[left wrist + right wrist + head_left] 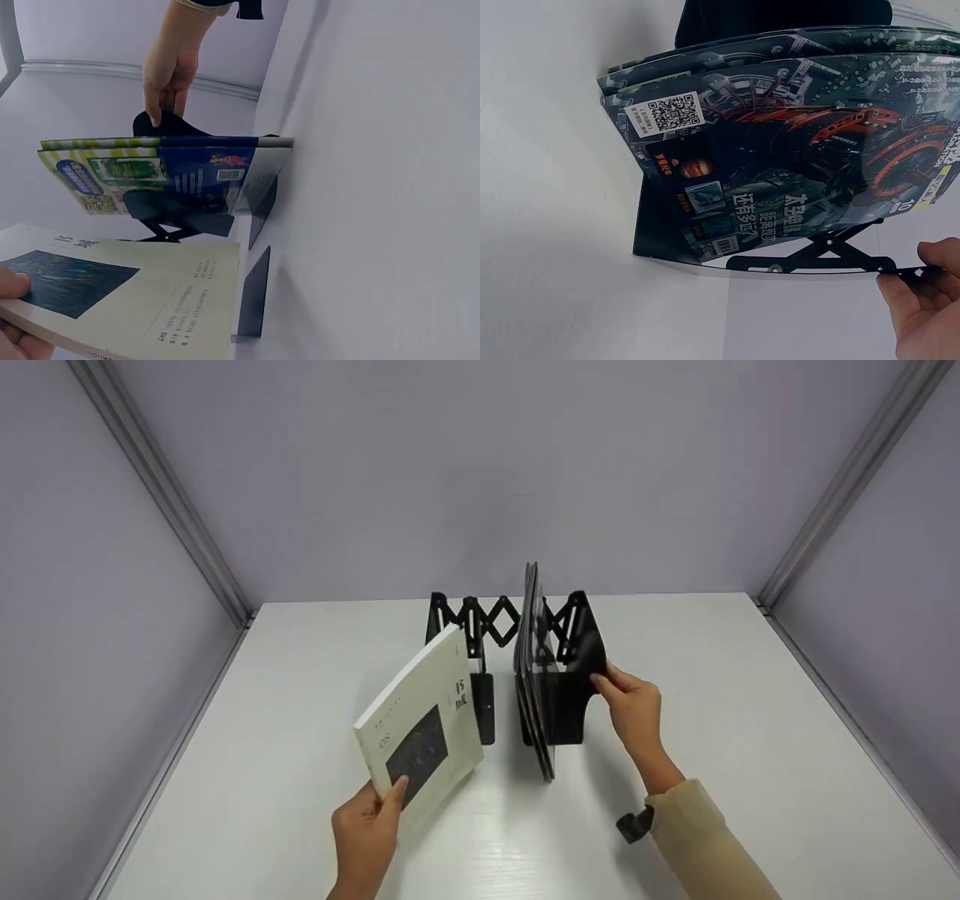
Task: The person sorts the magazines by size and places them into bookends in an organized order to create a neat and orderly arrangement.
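Note:
My left hand [366,832] grips a cream-coloured paperback book [420,697] by its near lower corner, thumb on the dark picture on its cover. The book is held tilted in front of the left part of a black expandable book stand [587,660] with a criss-cross back. With thumb and fingers, my right hand [636,709] pinches the edge of the stand's right end panel. Several thin magazines [802,142] stand upright in the right part of the stand, beside that panel. In the left wrist view, the outer magazine [124,172] shows a blue and yellow-green cover.
The stand rests on a white table [285,720] toward the back wall [487,480]. Pale panels [97,607] enclose the table at the left and right. A small black device [634,825] sits at my right wrist.

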Tool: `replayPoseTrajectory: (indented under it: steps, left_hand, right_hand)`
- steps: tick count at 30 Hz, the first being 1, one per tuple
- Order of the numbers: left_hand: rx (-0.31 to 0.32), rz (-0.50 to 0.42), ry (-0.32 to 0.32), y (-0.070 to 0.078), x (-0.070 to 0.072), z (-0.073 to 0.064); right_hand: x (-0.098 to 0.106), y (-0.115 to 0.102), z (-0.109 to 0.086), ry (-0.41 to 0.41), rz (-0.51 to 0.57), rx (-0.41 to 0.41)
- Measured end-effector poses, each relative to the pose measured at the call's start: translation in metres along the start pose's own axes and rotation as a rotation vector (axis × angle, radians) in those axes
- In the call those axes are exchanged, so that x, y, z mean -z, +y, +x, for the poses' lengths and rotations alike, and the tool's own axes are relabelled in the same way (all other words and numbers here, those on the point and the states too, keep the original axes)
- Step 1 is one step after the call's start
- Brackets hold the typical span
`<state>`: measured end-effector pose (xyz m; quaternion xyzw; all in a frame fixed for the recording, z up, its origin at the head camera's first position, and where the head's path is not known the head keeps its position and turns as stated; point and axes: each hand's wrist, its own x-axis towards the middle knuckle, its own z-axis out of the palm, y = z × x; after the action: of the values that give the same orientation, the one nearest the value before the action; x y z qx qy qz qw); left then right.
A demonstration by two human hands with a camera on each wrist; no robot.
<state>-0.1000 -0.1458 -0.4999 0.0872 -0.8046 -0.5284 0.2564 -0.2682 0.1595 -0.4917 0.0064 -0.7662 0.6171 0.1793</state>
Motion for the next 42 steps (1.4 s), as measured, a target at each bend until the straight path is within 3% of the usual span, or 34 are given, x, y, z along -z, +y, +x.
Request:
replayPoseTrajectory:
  steps: [13,19,25,34,42]
  left_hand:
    - [-0.164,-0.142,0.03,-0.004,-0.056,0.019]
    - [-0.174,-0.163,0.088,-0.001,-0.08,0.024]
    - [-0.181,-0.174,0.09,-0.003,-0.102,0.032]
    - [-0.244,-0.13,0.168,-0.007,-0.133,0.044]
    - [-0.165,-0.144,0.182,-0.009,-0.151,0.046]
  right_hand:
    - [-0.003,0.001,-0.002,-0.011,0.005,-0.013]
    - [-0.001,0.002,-0.004,-0.007,0.014,-0.016]
    - [-0.002,0.001,-0.008,-0.009,0.024,-0.033]
    - [-0.003,0.004,-0.006,-0.016,-0.008,-0.064]
    - [-0.001,0.005,-0.011,-0.008,-0.012,-0.045]
